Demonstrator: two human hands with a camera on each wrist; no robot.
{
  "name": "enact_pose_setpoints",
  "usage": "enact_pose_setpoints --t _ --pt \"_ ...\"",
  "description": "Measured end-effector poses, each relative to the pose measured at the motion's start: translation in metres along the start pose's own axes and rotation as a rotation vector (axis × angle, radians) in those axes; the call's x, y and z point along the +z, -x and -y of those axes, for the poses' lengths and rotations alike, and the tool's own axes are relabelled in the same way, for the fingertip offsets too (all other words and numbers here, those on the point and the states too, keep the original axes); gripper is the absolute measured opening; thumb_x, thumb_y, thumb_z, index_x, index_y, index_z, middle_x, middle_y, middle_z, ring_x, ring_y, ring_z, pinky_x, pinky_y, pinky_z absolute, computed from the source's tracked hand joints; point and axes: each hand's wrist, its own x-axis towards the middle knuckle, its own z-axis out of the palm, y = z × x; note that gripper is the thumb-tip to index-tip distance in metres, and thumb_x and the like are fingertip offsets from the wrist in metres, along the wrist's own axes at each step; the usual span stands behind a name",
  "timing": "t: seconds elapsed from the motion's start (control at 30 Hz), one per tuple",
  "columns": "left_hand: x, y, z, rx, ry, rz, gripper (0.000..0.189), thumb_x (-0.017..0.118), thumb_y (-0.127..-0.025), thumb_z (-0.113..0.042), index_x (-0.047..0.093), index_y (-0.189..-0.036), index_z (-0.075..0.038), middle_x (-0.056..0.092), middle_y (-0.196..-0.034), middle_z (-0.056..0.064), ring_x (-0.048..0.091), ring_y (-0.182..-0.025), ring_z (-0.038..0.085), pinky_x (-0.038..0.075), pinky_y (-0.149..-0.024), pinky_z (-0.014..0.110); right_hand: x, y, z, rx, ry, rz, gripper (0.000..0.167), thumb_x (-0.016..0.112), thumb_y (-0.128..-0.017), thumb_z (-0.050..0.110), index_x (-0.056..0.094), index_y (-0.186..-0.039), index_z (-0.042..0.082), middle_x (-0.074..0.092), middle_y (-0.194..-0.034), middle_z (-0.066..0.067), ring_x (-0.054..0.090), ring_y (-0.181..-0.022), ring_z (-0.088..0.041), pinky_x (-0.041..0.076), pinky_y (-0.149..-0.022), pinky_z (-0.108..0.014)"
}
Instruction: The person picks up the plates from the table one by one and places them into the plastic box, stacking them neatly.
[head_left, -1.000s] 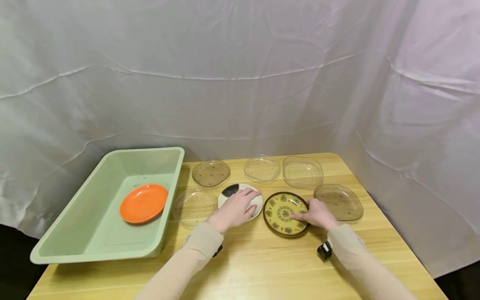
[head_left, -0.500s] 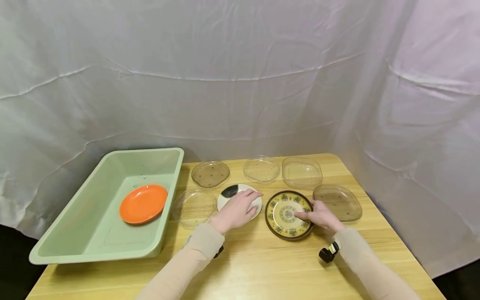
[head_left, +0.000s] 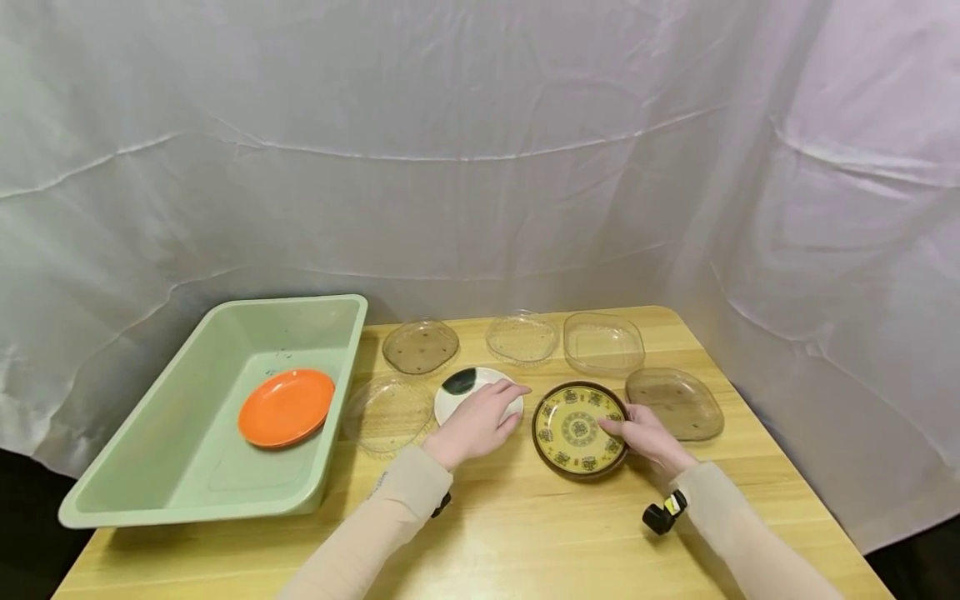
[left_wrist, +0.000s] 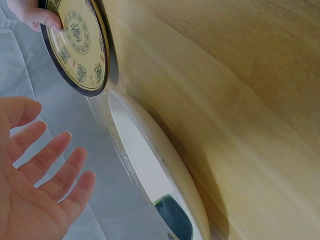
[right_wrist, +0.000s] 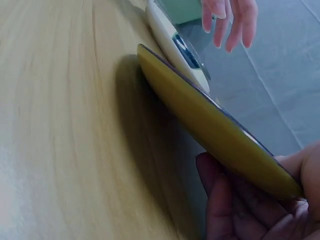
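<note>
My right hand (head_left: 651, 437) grips a yellow patterned plate (head_left: 564, 427) with a dark brown rim by its right edge. The thumb lies on top and the fingers curl beneath. In the right wrist view the plate's yellow underside (right_wrist: 210, 125) is tilted and lifted off the wood, a shadow below it. My left hand (head_left: 474, 423) hovers over a white plate (head_left: 450, 407) with a dark green patch. Its fingers are spread and hold nothing, apart from the plate in the left wrist view, where the white plate (left_wrist: 142, 145) lies on the table.
A pale green basin (head_left: 225, 492) at the left holds an orange plate (head_left: 288, 407). Behind the hands stand a brownish glass plate (head_left: 420, 346) and clear glass dishes (head_left: 522, 337) (head_left: 603, 343). A clear plate (head_left: 382, 412) lies left, a brown glass plate (head_left: 678, 404) right.
My right hand has drawn the yellow plate slightly right and brought its fingers under the edge, lifting it. My left hand stays over the white plate, nearly still.
</note>
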Motion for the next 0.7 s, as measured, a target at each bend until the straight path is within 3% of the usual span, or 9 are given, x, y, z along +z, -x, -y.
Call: enact_pose_setpoints --t 0.2,0.33,0.57,0.7 --pt "-0.004 0.001 0.0 -0.011 0.033 0.0 0.046 0.056 -0.102 -0.022 0.051 -0.146 -0.01 0.06 -0.142 0.007 0.058 -0.13 0.025 0.045 -0.115 0.04 0.002 0.002 0.005 0.015 -0.124 0.009 0.047 0.042 -0.107 0.015 0.034 -0.142 -0.016 0.071 -0.092 -0.001 0.071 -0.078 -0.01 0.063 -0.071 -0.028" --pt "-0.005 0.001 0.001 -0.022 0.075 -0.01 0.046 0.056 -0.102 -0.022 0.051 -0.146 -0.011 0.06 -0.141 0.008 0.059 -0.129 0.025 0.046 -0.114 0.041 0.002 0.003 0.009 0.019 -0.216 0.029 0.05 0.041 -0.108 0.016 0.029 -0.146 -0.015 0.071 -0.094 0.0 0.071 -0.081 -0.01 0.063 -0.074 -0.027" --pt "-0.01 0.002 0.005 -0.051 0.14 -0.043 0.045 0.055 -0.102 -0.021 0.052 -0.145 -0.008 0.06 -0.141 0.009 0.06 -0.129 0.028 0.049 -0.112 0.043 0.003 0.003 0.015 -0.005 -0.39 0.101 0.042 0.048 -0.106 0.017 0.039 -0.137 -0.009 0.073 -0.101 -0.002 0.074 -0.094 -0.013 0.062 -0.087 -0.029" --pt "-0.012 0.003 0.007 -0.098 0.205 -0.078 0.044 0.054 -0.102 -0.021 0.052 -0.144 -0.008 0.062 -0.137 0.011 0.063 -0.123 0.03 0.053 -0.106 0.044 0.003 0.002 0.018 -0.045 -0.375 0.126 0.039 0.052 -0.105 0.021 0.044 -0.133 -0.004 0.073 -0.102 0.001 0.073 -0.095 -0.011 0.061 -0.088 -0.028"
